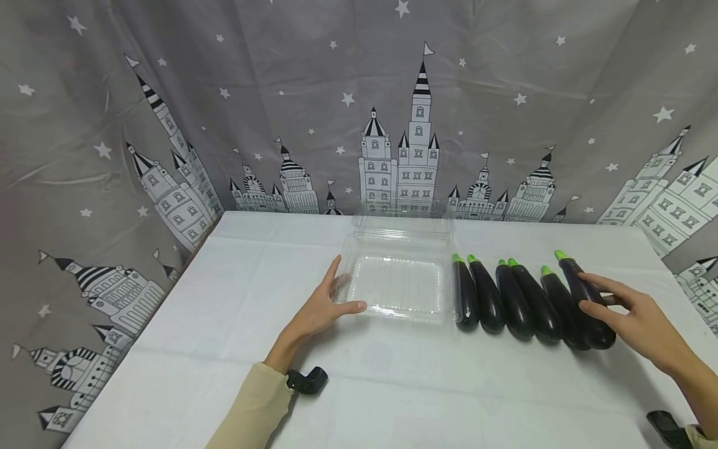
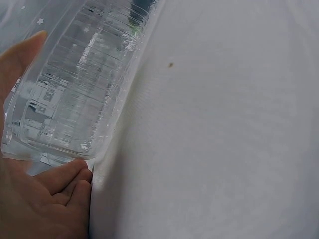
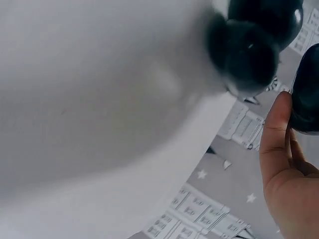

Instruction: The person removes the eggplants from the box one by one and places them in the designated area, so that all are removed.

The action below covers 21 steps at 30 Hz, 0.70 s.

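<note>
My right hand (image 1: 639,312) grips the rightmost eggplant (image 1: 589,305) between thumb and fingers, around its middle. That dark glossy eggplant with a bright green stem tip overlaps its neighbour in the head view. In the right wrist view the held eggplant (image 3: 306,94) shows apart from the others. A clear plastic clamshell container (image 1: 398,287) lies with its lid (image 1: 404,227) swung back. At the container's left front corner is my left hand (image 1: 320,312), thumb along the front and fingers extended up the left side. The left wrist view shows its fingertips against the container corner (image 2: 75,149).
A row of several more eggplants (image 1: 513,302) lies right of the container, green tips pointing to the back; the leftmost one (image 1: 465,296) is right at the container's side. A white cloth (image 1: 392,386) covers the table. Behind hangs a grey castle-print curtain (image 1: 314,75).
</note>
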Each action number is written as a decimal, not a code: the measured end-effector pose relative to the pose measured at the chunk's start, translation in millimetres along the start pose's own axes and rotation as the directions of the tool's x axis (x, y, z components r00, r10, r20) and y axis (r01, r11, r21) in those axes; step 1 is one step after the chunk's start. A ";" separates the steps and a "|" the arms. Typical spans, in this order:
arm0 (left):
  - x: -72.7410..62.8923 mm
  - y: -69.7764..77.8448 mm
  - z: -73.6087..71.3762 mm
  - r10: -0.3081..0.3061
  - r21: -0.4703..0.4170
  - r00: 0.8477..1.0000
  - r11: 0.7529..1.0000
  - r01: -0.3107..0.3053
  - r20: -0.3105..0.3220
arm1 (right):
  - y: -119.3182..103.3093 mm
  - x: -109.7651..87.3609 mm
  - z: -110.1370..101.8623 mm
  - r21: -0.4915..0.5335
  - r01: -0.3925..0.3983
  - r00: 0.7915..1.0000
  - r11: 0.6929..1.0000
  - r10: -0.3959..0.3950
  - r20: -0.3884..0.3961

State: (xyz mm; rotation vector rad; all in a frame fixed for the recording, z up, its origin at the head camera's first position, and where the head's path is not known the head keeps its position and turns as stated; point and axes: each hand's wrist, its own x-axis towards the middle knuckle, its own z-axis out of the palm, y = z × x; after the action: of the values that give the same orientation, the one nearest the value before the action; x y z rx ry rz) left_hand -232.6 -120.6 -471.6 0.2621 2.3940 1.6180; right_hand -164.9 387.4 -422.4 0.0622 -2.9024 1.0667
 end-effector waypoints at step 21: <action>-1.6 0.8 0.0 -0.008 -0.002 1.000 1.000 0.008 0.000 | 56.4 12.1 -0.5 -0.030 -0.106 0.990 0.994 0.108 0.094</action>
State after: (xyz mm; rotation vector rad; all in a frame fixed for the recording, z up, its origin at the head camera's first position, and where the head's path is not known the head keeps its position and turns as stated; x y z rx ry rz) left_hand -231.1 -120.8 -470.6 0.2519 2.3899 1.6167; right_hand -180.0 430.4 -457.8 -0.0449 -3.0356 1.0712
